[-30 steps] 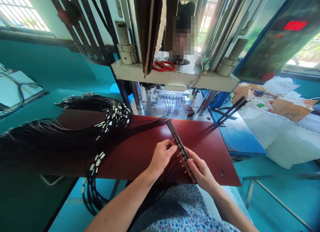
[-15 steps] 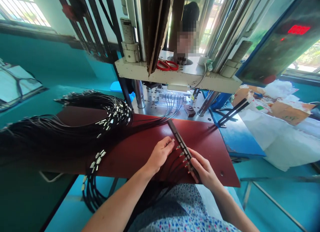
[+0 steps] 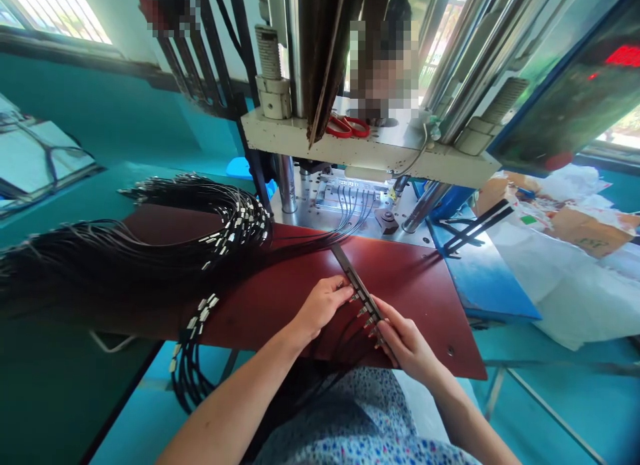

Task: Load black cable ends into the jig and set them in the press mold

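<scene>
My right hand [image 3: 413, 338] is closed around the lower part of a long dark metal bar [image 3: 344, 260], which lies at a slant above the brown board. Several black cables with metal connectors [image 3: 369, 321] are seated along the bar's left side, and their leads hang down toward my lap. My left hand [image 3: 325, 303] has thumb and fingers pinched at the bar's left edge, above the seated connectors. A cable connector is in that pinch, mostly hidden by the fingers.
A press [image 3: 365, 148] stands ahead, with several cables in its lit lower mould [image 3: 345, 193]. Red-handled scissors [image 3: 347, 126] lie on its plate. A thick bundle of black cables [image 3: 235, 218] covers the brown board [image 3: 295, 278] at left. Cardboard and plastic bags [image 3: 585, 231] are at right.
My left hand has moved right, bringing the connector from beside the bar up against its edge. My right hand keeps holding the bar. The view has shifted slightly.
</scene>
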`<state>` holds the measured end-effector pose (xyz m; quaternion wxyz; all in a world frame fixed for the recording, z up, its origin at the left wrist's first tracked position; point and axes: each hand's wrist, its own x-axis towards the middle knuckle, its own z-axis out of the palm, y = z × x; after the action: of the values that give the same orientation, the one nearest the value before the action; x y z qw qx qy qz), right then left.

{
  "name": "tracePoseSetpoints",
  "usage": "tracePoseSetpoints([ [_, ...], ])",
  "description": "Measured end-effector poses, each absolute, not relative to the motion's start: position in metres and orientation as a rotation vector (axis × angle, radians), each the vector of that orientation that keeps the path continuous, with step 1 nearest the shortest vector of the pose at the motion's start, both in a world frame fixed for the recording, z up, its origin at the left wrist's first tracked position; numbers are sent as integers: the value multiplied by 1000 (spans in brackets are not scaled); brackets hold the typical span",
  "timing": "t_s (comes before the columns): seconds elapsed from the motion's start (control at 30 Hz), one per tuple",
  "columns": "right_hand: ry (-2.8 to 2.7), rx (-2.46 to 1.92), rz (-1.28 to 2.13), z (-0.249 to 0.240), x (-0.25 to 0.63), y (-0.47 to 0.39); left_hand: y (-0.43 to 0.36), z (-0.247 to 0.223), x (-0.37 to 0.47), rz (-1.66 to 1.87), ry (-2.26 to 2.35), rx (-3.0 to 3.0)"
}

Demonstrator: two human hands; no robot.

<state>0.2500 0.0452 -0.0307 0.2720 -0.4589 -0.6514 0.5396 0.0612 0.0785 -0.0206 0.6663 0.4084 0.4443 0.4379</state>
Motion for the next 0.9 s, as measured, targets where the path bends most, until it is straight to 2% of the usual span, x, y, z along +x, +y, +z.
tracePoseSetpoints([
  [0.33,-1496,-1174,1537,-36,255,46,66,-26,43,1133,995,755],
  [0.53,-1495,-1174,1583,-39,257,46,68,-26,25,1348,1092,655],
  [0.9,-1689,-1176,1663,-30,260,50,78,-27,43,1050,1096,800],
])
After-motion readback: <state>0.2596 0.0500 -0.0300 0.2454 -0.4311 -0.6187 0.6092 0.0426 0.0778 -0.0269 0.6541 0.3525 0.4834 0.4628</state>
